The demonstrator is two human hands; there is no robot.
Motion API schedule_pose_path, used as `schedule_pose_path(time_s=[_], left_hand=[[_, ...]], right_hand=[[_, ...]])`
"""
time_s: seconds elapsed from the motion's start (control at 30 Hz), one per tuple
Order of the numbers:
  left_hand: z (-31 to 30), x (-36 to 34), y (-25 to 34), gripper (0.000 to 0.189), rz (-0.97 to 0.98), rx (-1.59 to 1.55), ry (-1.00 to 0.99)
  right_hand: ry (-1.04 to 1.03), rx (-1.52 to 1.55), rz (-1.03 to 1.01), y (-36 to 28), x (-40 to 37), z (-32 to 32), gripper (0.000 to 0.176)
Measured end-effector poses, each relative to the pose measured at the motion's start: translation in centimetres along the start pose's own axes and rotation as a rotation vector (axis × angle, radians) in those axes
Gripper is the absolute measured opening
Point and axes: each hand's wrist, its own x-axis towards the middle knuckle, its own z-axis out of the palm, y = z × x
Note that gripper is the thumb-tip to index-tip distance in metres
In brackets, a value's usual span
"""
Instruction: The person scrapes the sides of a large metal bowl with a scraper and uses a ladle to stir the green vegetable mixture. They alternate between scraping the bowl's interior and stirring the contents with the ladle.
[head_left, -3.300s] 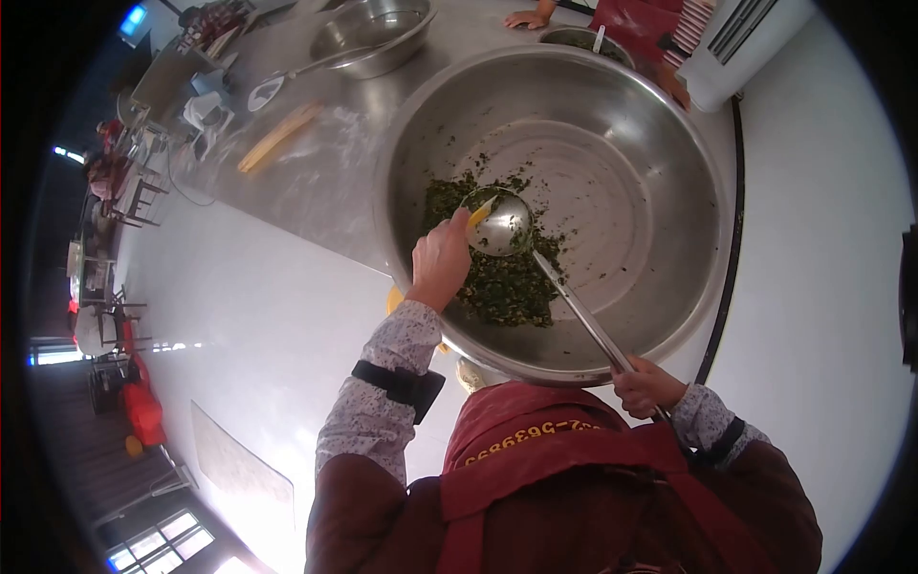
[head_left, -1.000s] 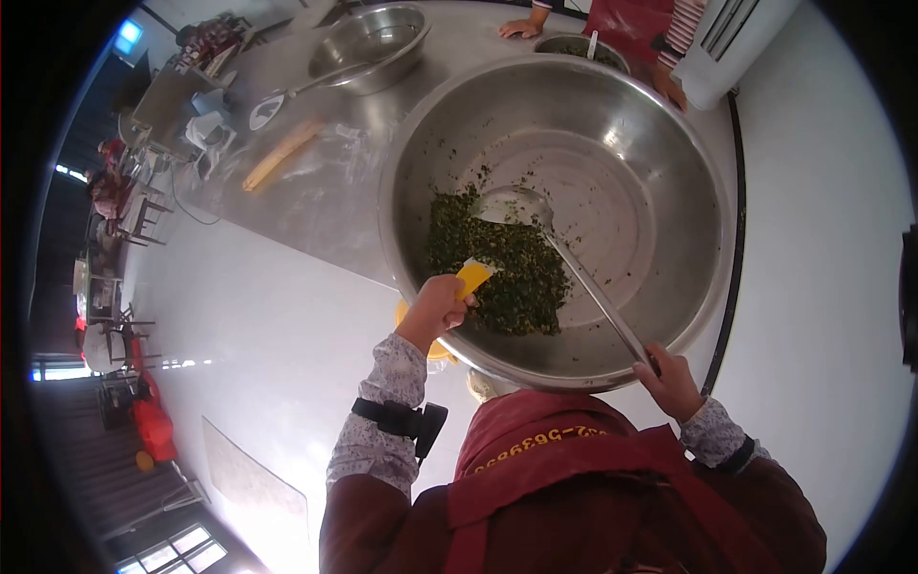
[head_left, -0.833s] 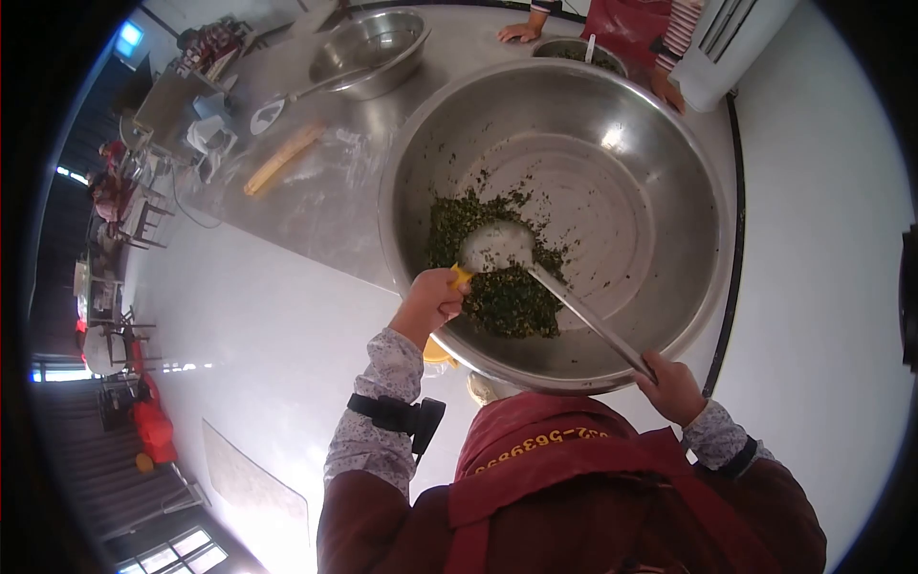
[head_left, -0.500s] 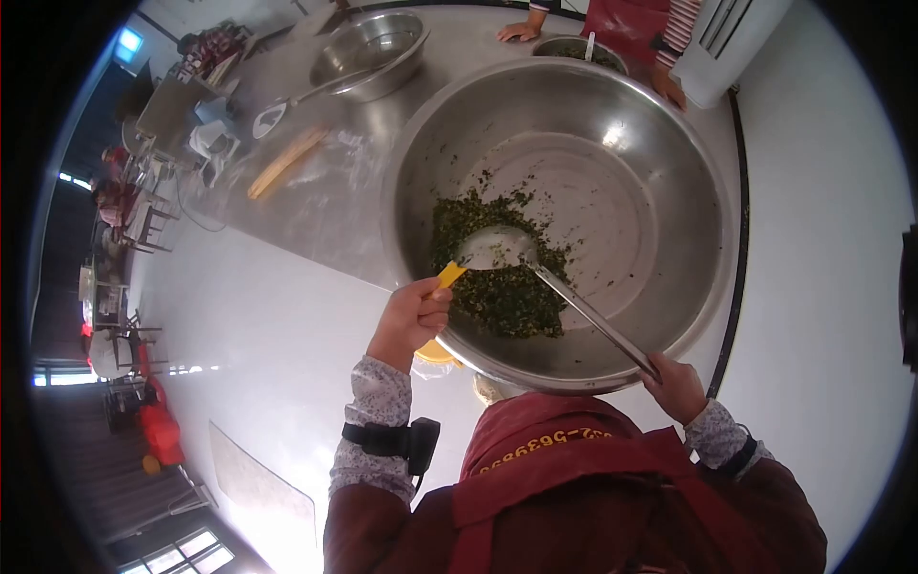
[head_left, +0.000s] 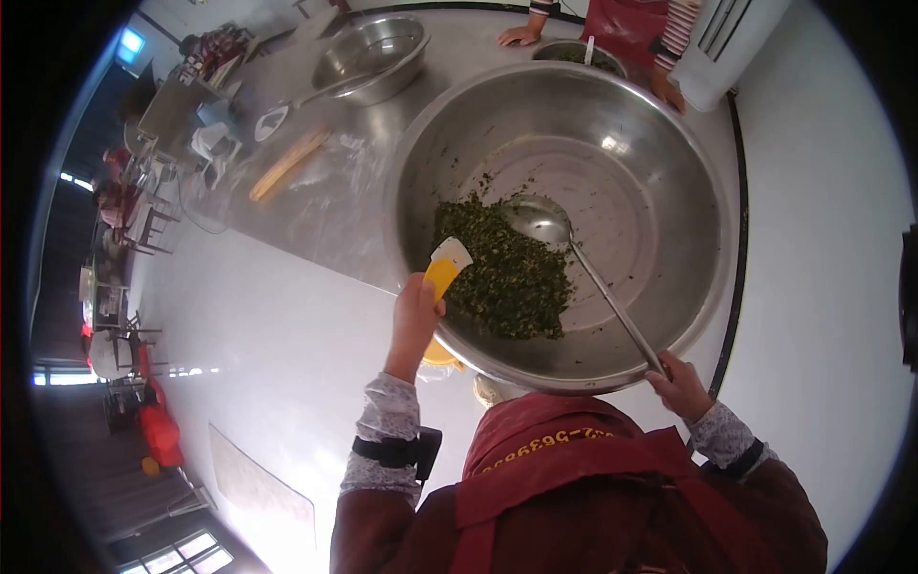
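A wide steel basin (head_left: pixel 669 277) stands in front of me, with a heap of chopped green filling (head_left: pixel 512 282) on its left side. My left hand (head_left: pixel 416 308) is closed on the yellow handle of a scraper (head_left: pixel 444 268), whose pale blade is over the left edge of the heap. My right hand (head_left: pixel 681 385) grips the end of a long-handled steel ladle (head_left: pixel 612 297) at the basin's near right rim. The ladle's bowl rests at the upper right edge of the filling, apart from the scraper.
Another steel basin (head_left: pixel 382 77) stands at the back left, a long utensil across it. A wooden rolling pin (head_left: pixel 289 166) lies on the floured table (head_left: pixel 325 220). Across from me, a co-worker's hands (head_left: pixel 519 35) flank a smaller bowl of greens (head_left: pixel 604 63).
The ladle's bowl has moved away from the scraper, up and to the right. My left hand has turned, so the scraper's blade now shows. More of the heap is uncovered.
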Motion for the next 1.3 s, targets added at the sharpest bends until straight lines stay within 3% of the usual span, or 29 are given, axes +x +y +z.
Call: schedule_pose_path(time_s=[0.03, 0.07, 0.13, 0.2, 0.33, 0.5, 0.63, 0.7, 0.8, 0.87, 0.9, 0.97, 1.0, 1.17, 1.3], left_hand=[[0.7, -0.3, 0.1, 0.021, 0.006, 0.002, -0.005], [1.7, -0.7, 0.2, 0.022, 0.16, 0.226, 0.11], [3.4, -1.1, 1.1, 0.032, 0.409, 0.501, 0.274], [4.2, -1.3, 2.6, 0.035, 0.453, 0.548, 0.265], [6.0, -0.7, 2.5, 0.041, 0.534, 0.679, 0.268], [6.8, -0.9, -1.0, 0.042, 0.624, 0.937, 0.172], [4.9, -2.3, -2.2, 0.046, 0.575, 0.984, 0.167], [4.2, -2.4, -2.0, 0.043, 0.626, 1.019, 0.193], [4.6, -2.0, -1.1, 0.03, 0.523, 0.748, 0.198], [5.3, -0.8, -0.2, 0.017, 0.418, 0.192, 0.115], [5.3, -0.3, 0.8, 0.017, 0.418, 0.192, 0.116], [5.2, 0.9, 3.0, 0.02, -0.065, -0.46, -0.178], [4.9, 2.0, 3.3, 0.023, -0.162, -0.594, -0.395], [4.4, 3.0, 1.2, 0.02, -0.196, -0.444, -0.285], [3.1, 2.8, 0.1, 0.02, -0.201, -0.419, -0.188]], right_hand=[[-0.138, 0.292, 0.138, -0.9, 0.1, 0.3, 0.019], [-0.29, 0.629, 0.319, -2.5, -0.2, 0.1, 0.014], [-0.388, 0.783, 0.355, -2.2, 0.1, 0.2, 0.013], [-0.55, 0.988, 0.402, -1.7, 0.3, 0.3, 0.014], [-0.59, 1.023, 0.436, -2.0, 0.1, 0.6, 0.016], [-0.68, 1.03, 0.265, -2.7, -0.2, 1.0, 0.02], [-0.652, 1.086, 0.295, -2.2, -0.4, 0.7, 0.021], [-0.534, 1.055, 0.339, -2.6, -0.5, 0.2, 0.022], [-0.511, 1.093, 0.386, -3.3, -0.2, -0.2, 0.022], [-0.519, 1.105, 0.408, -3.4, -0.2, -0.3, 0.022], [-0.558, 1.094, 0.398, -3.2, -0.1, -0.3, 0.022], [-0.594, 1.08, 0.39, -3.1, -0.2, 0.0, 0.022], [-0.628, 1.06, 0.355, -3.1, -0.4, 0.2, 0.022], [-0.682, 1.016, 0.291, -3.4, -1.1, 0.3, 0.022], [-0.688, 1.102, 0.349, -2.5, -1.3, 0.6, 0.022]])
